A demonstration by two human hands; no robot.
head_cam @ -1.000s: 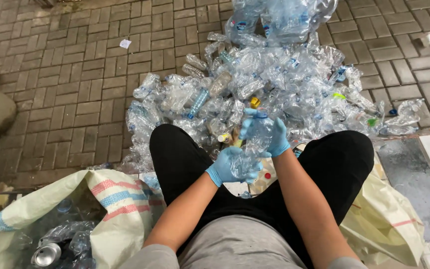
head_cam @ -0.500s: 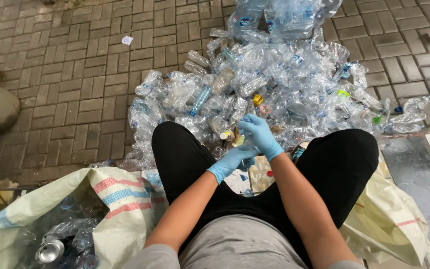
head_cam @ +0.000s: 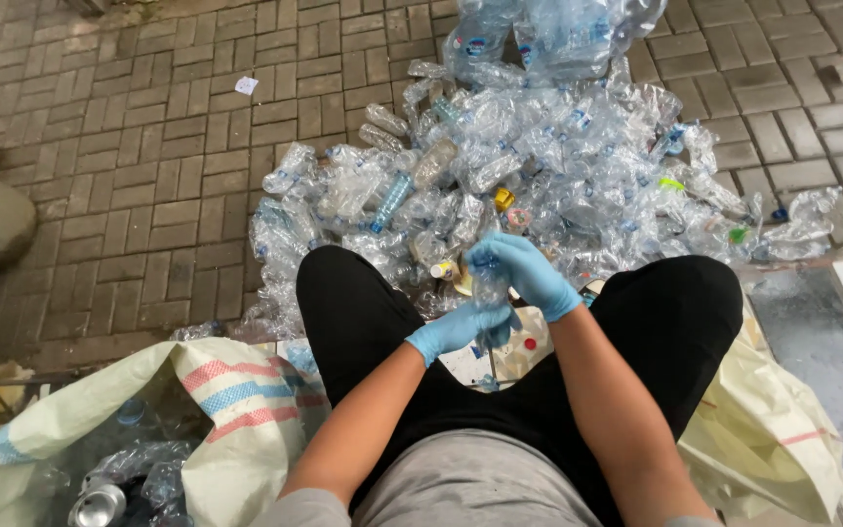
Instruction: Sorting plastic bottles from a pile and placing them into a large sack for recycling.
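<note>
Brick paving (head_cam: 148, 195), heap of crushed clear plastic bottles (head_cam: 539, 166), open woven sack (head_cam: 217, 410)

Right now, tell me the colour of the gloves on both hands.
Light blue on both the left hand and right hand, gripping a clear crushed bottle; head view shows it.

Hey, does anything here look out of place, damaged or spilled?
Yes. Crushed clear plastic bottles lie heaped loose across the brick paving. A lone scrap of paper lies apart on the bricks, and a metal can sits in the woven sack among plastic.

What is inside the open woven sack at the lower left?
Inside the woven sack lie crushed clear bottles and a metal can. What lies deeper is covered by them and the sack's folded cloth.
</note>
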